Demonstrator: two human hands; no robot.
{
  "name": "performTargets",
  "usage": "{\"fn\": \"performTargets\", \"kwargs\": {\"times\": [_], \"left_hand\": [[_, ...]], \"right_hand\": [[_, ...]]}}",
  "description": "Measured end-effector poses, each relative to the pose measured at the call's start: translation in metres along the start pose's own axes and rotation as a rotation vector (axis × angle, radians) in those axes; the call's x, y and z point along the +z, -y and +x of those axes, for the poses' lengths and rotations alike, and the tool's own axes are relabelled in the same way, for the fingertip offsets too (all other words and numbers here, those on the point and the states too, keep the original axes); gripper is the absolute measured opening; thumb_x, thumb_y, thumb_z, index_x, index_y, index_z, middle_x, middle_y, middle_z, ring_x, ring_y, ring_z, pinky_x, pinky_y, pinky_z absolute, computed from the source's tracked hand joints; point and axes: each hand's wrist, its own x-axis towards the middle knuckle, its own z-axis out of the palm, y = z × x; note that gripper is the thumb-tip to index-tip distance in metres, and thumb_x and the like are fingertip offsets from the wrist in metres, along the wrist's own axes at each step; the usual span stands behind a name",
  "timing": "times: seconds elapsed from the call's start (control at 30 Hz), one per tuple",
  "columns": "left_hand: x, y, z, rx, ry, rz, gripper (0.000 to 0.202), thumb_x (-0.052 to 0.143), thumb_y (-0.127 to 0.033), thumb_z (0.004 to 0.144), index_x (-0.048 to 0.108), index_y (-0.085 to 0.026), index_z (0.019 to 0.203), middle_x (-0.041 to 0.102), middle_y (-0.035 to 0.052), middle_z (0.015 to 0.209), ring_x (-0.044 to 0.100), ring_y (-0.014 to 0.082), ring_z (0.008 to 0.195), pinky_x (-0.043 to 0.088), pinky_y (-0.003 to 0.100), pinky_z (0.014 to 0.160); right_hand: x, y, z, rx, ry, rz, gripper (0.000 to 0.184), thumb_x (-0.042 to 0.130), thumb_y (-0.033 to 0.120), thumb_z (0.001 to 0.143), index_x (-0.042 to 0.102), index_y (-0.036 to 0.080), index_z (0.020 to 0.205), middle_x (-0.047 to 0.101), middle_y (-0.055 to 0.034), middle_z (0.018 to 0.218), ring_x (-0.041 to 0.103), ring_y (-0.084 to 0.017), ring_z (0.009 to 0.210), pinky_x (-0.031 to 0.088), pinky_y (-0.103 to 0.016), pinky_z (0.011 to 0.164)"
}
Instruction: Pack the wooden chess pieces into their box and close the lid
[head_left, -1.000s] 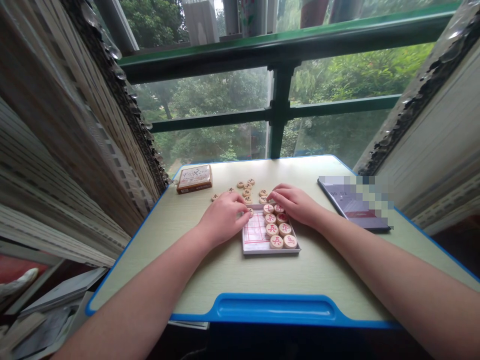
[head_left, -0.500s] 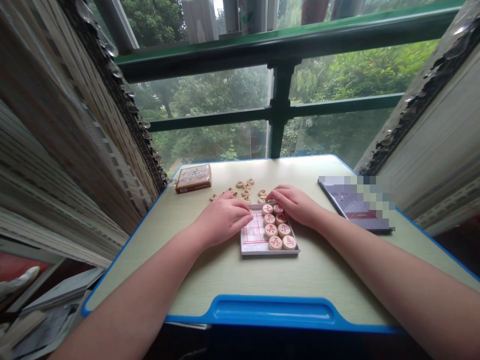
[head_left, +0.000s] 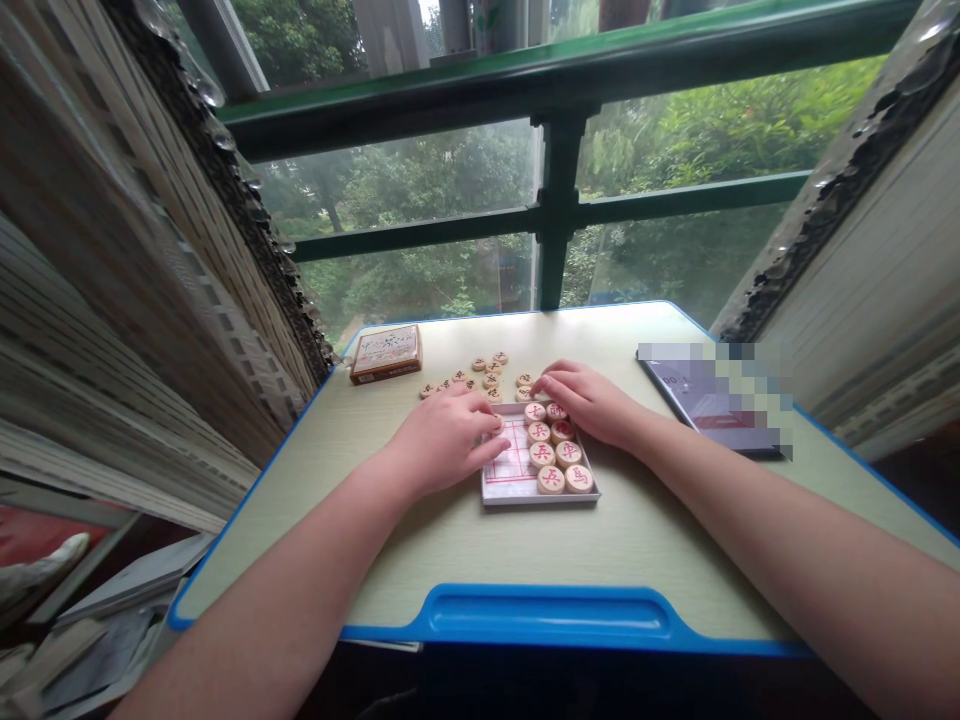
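A shallow grey tray [head_left: 525, 496] with a red-lined grid sheet lies at the middle of the small table [head_left: 450, 540]. Several round wooden chess pieces with red characters [head_left: 559, 455] fill its right side in two columns. My left hand [head_left: 446, 435] rests at the tray's upper left corner, fingers curled in a pinch on a piece that barely shows. My right hand [head_left: 589, 400] lies over the tray's top right corner, fingers bent and touching the pieces there. Loose pieces [head_left: 487, 378] are scattered just beyond the tray.
A brown box lid [head_left: 386, 353] sits at the table's back left. A dark tablet [head_left: 712, 405] lies at the right. The table has a blue rim with a handle slot [head_left: 551, 615] at the front. A green-framed window [head_left: 555, 200] stands behind; blinds hang on both sides.
My left hand has drawn back slightly toward the tray's left corner. My right hand has stayed at the top right pieces. The view has shifted a little.
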Motion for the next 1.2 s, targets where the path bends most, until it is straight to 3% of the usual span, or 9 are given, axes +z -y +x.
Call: {"fn": "performTargets", "kwargs": {"times": [0.37,0.7,0.9,1.1,1.2], "left_hand": [[-0.0001,-0.0025,0.0001,-0.042,-0.029,0.067,0.038,0.045,-0.046,0.087,0.068,-0.017,0.097,0.062,0.0100,0.090,0.052,0.0218,0.087,0.043,0.036,0.079],[-0.0011,-0.0001,-0.0004,0.047,0.029,0.010,0.034,0.047,-0.045,0.087,0.071,-0.021,0.081,0.066,0.0058,0.093,0.054,0.0200,0.084,0.041,0.033,0.075],[-0.0002,0.0013,-0.0001,0.058,0.034,0.023,0.033,0.047,-0.044,0.087,0.071,-0.021,0.081,0.067,0.0059,0.094,0.055,0.0194,0.084,0.042,0.032,0.074],[0.0023,0.0019,-0.0013,0.091,-0.046,0.053,0.032,0.045,-0.037,0.089,0.071,-0.021,0.080,0.066,0.0064,0.095,0.055,0.0188,0.083,0.042,0.032,0.074],[0.0020,0.0020,-0.0015,0.038,-0.095,0.073,0.031,0.045,-0.036,0.089,0.071,-0.020,0.083,0.066,0.0068,0.096,0.055,0.0194,0.086,0.044,0.032,0.075]], "right_hand": [[0.0000,-0.0001,0.0010,-0.020,0.013,-0.023,0.047,0.029,0.039,0.094,0.070,0.018,0.093,0.062,-0.0103,0.097,0.057,-0.022,0.096,0.040,-0.037,0.091],[-0.0002,0.0004,0.0012,-0.017,0.030,-0.053,0.046,0.027,0.039,0.095,0.069,0.018,0.094,0.063,-0.0099,0.097,0.056,-0.022,0.096,0.040,-0.036,0.091],[-0.0009,0.0008,0.0010,-0.026,0.030,-0.049,0.046,0.028,0.039,0.095,0.069,0.016,0.095,0.064,-0.0109,0.097,0.056,-0.023,0.096,0.040,-0.037,0.090],[-0.0012,0.0015,0.0006,-0.029,0.032,-0.063,0.042,0.032,0.038,0.094,0.068,0.016,0.093,0.065,-0.0107,0.096,0.057,-0.023,0.094,0.040,-0.036,0.089],[-0.0012,0.0016,-0.0001,-0.033,0.034,-0.062,0.042,0.032,0.037,0.094,0.068,0.015,0.095,0.065,-0.0105,0.096,0.057,-0.022,0.093,0.041,-0.036,0.088]]}}
